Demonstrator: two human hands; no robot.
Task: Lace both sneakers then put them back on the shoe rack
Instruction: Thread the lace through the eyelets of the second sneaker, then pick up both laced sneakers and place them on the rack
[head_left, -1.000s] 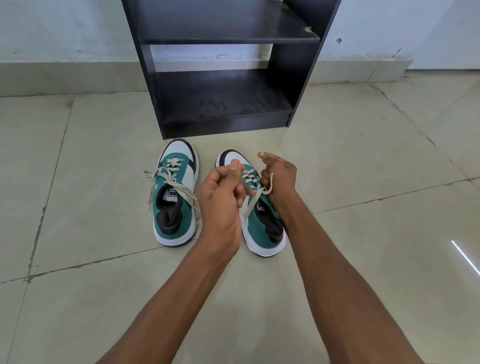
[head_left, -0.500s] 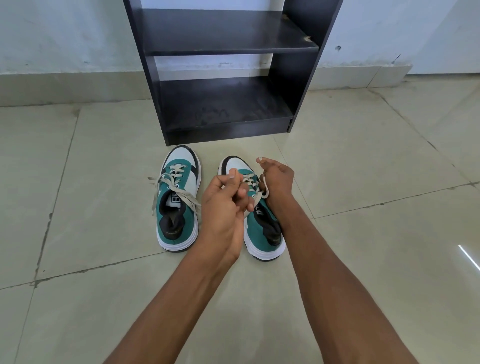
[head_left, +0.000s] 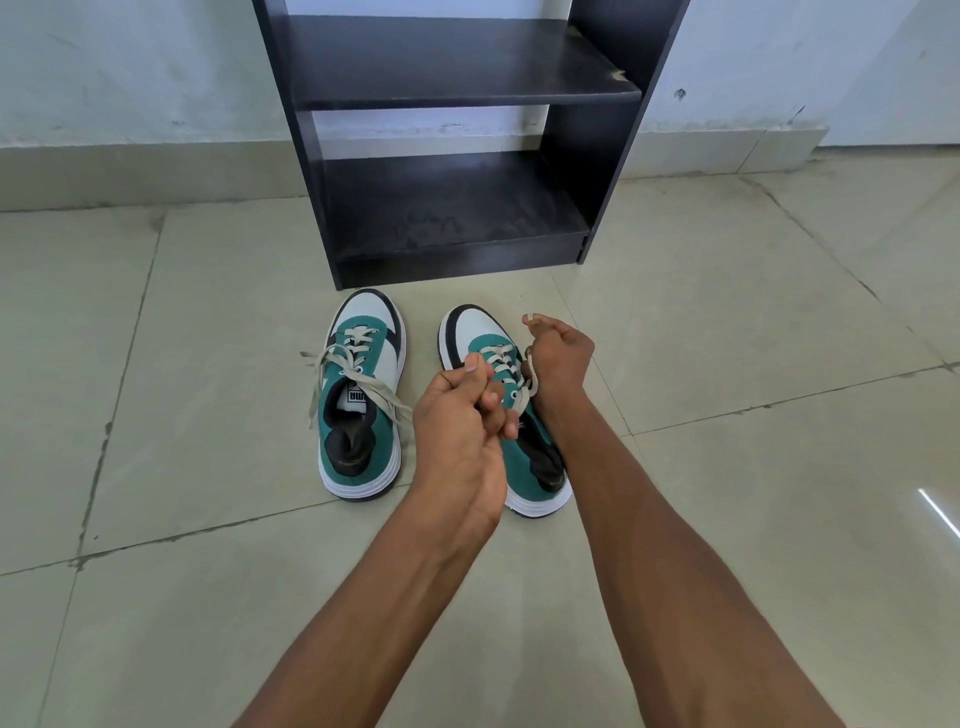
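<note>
Two green, white and black sneakers stand side by side on the tiled floor, toes toward the black shoe rack (head_left: 457, 249). The left sneaker (head_left: 361, 410) has loose cream laces trailing over both sides. My left hand (head_left: 462, 421) hovers over the right sneaker (head_left: 485, 338), fingers pinched on one end of its cream lace. My right hand (head_left: 558, 353) sits at that shoe's right side, closed on the other lace end (head_left: 530, 387). My hands hide much of that shoe's tongue.
The rack has two open dark shelves, the lower one (head_left: 447, 208) just behind the sneakers' toes. It stands against a pale wall with a skirting strip (head_left: 130, 171). Beige floor tiles (head_left: 753, 415) spread all around.
Both hands have shifted slightly toward the shoe's toe while holding the lace ends. My right hand has drawn its lace end out to the right. The view tilted a little, showing more of the rack.
</note>
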